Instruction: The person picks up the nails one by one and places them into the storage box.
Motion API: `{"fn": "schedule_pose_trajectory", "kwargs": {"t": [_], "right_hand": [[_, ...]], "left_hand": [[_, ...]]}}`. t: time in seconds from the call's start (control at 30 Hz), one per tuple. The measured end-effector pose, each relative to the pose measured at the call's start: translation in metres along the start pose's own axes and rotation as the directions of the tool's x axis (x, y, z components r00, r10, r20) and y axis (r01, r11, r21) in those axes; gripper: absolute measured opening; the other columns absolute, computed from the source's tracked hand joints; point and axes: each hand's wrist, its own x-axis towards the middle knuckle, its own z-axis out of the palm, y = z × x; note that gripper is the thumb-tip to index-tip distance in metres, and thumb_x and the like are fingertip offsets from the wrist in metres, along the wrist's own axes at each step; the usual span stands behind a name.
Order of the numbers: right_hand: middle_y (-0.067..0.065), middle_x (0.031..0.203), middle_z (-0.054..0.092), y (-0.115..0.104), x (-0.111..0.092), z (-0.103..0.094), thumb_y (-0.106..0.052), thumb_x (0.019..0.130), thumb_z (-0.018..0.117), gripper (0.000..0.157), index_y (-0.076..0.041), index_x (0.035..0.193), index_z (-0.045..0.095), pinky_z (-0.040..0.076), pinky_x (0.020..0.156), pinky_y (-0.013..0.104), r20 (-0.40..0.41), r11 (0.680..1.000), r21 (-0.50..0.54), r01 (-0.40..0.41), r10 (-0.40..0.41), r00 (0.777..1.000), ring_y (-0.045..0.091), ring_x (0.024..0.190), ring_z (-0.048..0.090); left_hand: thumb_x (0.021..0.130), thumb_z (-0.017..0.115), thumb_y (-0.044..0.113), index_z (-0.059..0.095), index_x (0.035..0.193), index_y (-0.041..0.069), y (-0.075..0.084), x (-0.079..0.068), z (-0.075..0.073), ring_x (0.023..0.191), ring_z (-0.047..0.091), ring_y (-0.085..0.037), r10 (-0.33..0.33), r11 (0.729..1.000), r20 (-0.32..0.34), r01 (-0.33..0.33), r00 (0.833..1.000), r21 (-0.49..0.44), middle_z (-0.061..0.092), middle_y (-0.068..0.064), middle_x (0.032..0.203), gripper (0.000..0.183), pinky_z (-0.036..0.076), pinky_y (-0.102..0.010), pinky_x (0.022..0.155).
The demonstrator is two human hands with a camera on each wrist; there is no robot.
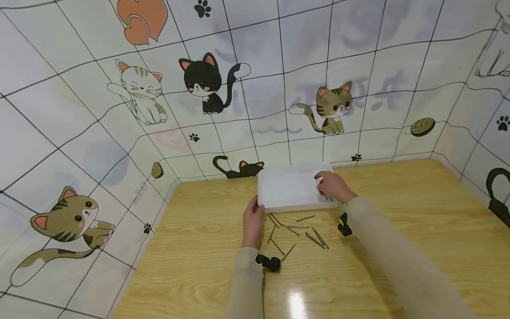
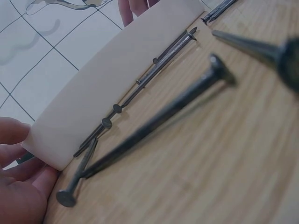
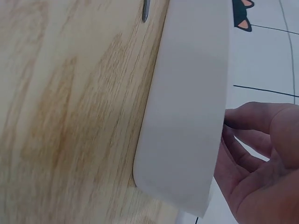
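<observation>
A shallow white tray [image 1: 292, 207] rests on the wooden table against the wall. At its left front corner my left hand [image 1: 252, 223] grips the side, the thumb on the rim and the fingers lower down in the left wrist view. My right hand [image 1: 334, 185] is over the tray's right end with its fingers bent. A few nails [image 1: 329, 198] show in the tray just below it. In the right wrist view the tray wall [image 3: 184, 107] hides the fingertips, and I cannot tell whether they hold a nail. Several dark loose nails [image 1: 298, 227] lie before the tray.
One large-headed nail [image 2: 154, 119] lies close to the left wrist camera. More nails [image 2: 159, 65] lie along the foot of the tray wall. A tiled, cat-patterned wall covering [image 1: 271, 88] rises behind the wooden table [image 1: 191, 248] and on both sides.
</observation>
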Motion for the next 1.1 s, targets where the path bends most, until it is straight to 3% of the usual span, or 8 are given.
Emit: {"fn": "schedule_pose_trajectory", "kwargs": {"t": [0.2,0.33,0.5,0.7,1.1], "right_hand": [[0.009,0.069,0.061,0.003,0.012,0.003,-0.004,0.082,0.047,0.037,0.008,0.117,0.050,0.041,0.057,0.034,0.014,0.997,-0.083,-0.009,0.010,1.000,0.018,0.052,0.051],[0.015,0.089,0.062,0.007,0.017,0.010,-0.004,0.082,0.049,0.036,0.008,0.116,0.052,0.044,0.068,0.040,0.001,0.989,-0.145,-0.024,0.024,1.000,0.021,0.064,0.054],[0.023,0.108,0.057,0.010,0.021,0.013,-0.003,0.081,0.052,0.032,0.009,0.110,0.056,0.046,0.069,0.043,-0.031,0.983,-0.181,-0.018,0.012,0.999,0.028,0.080,0.056],[0.025,0.108,0.056,0.010,0.025,0.009,-0.004,0.082,0.052,0.032,0.010,0.111,0.055,0.046,0.066,0.041,-0.040,0.981,-0.186,-0.051,0.044,0.998,0.029,0.079,0.056],[0.026,0.105,0.057,0.012,0.031,0.010,-0.002,0.081,0.051,0.031,0.011,0.109,0.055,0.047,0.065,0.042,-0.049,0.981,-0.184,-0.057,0.049,0.998,0.032,0.080,0.057]], "left_hand": [[0.092,0.049,0.020,0.039,0.135,0.013,0.002,-0.003,0.001,0.123,0.037,-0.016,-0.004,1.000,-0.008,0.004,1.000,-0.005,0.041,-0.002,0.134,0.045,0.031,-0.035,0.100],[0.092,0.049,0.018,0.039,0.135,0.013,-0.001,-0.007,-0.001,0.123,0.036,-0.016,-0.026,1.000,-0.020,0.026,0.999,-0.010,0.041,-0.002,0.135,0.044,0.030,-0.035,0.100],[0.092,0.050,0.019,0.040,0.135,0.013,-0.002,-0.007,-0.001,0.122,0.037,-0.016,-0.030,0.999,-0.021,0.030,0.999,-0.011,0.042,-0.002,0.134,0.045,0.031,-0.036,0.099],[0.092,0.049,0.018,0.039,0.135,0.012,0.001,-0.004,0.000,0.123,0.036,-0.019,-0.006,1.000,-0.009,0.006,1.000,-0.013,0.040,-0.005,0.135,0.045,0.030,-0.038,0.100],[0.092,0.049,0.018,0.039,0.136,0.013,0.000,-0.003,0.002,0.123,0.036,-0.016,-0.029,1.000,-0.022,0.029,0.999,-0.013,0.040,-0.004,0.135,0.045,0.031,-0.035,0.100]]}}
